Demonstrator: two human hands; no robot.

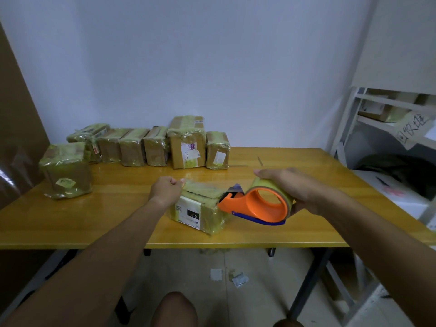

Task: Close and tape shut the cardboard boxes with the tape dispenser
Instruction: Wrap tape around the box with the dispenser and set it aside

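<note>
While the small, tape-wrapped brown cardboard box with the white shipping label (pixel 200 212) is sitting near the front edge of the yellow wooden table (pixel 295 232), both hands are working just above it. Its long axis is running left to right across the person, so a strip of clear tape (pixel 204 187) is stretching along the top from one hand to the other. The left hand (pixel 166 188) is curling its fingers and pinching the free end of the tape at the box's left edge. The right hand (pixel 289 185) is wrapping around the roll of the orange plastic tape dispenser with the blue blade guard (pixel 257 204), holding it tilted just beside the box's right end. Judging by this, the dispenser needs pulling rightward and down. Farther back, a row of already taped cardboard boxes (pixel 151 145) is standing against the white wall (pixel 212 55).
</note>
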